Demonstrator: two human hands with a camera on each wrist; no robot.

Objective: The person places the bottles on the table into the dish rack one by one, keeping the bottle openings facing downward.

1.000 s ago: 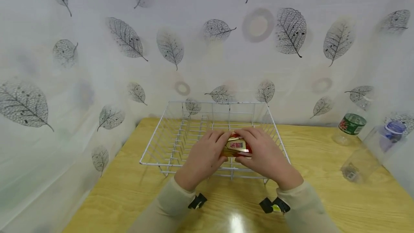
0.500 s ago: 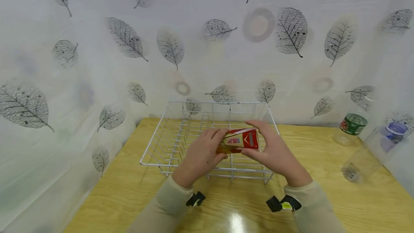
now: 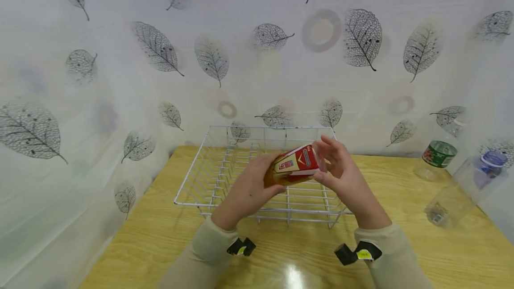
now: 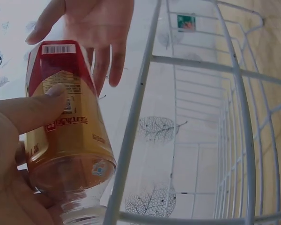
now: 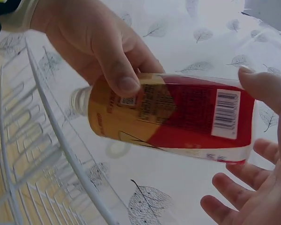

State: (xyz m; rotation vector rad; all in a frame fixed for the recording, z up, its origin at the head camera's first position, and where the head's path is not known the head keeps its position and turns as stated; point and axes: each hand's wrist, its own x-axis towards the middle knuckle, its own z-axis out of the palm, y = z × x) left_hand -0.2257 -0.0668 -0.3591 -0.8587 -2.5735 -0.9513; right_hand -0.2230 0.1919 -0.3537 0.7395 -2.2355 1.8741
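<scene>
My left hand [image 3: 248, 188] grips a plastic bottle [image 3: 295, 164] with a red and gold label, thumb pressed on the label in the left wrist view. The bottle lies tilted above the rack, its base end up to the right. Its neck [image 5: 79, 101], without a visible cap, points left in the right wrist view. Around the base end is my right hand [image 3: 350, 182], with its fingers spread and loosely bent. The right thumb [image 5: 262, 86] lies at the base edge; whether it touches I cannot tell.
A white wire dish rack [image 3: 188, 204] stands on the wooden table [image 3: 160, 240] beneath the hands. Two clear bottles are at the right: one with a green label [image 3: 439, 154], another with a purple top [image 3: 493, 158] lying tilted. A leaf-print curtain [image 3: 241, 8] hangs behind.
Earlier both hands held the bottle. The right hand has let its hold loosen and shifted right, while the left hand has tilted the bottle's base end upward, showing more red label.
</scene>
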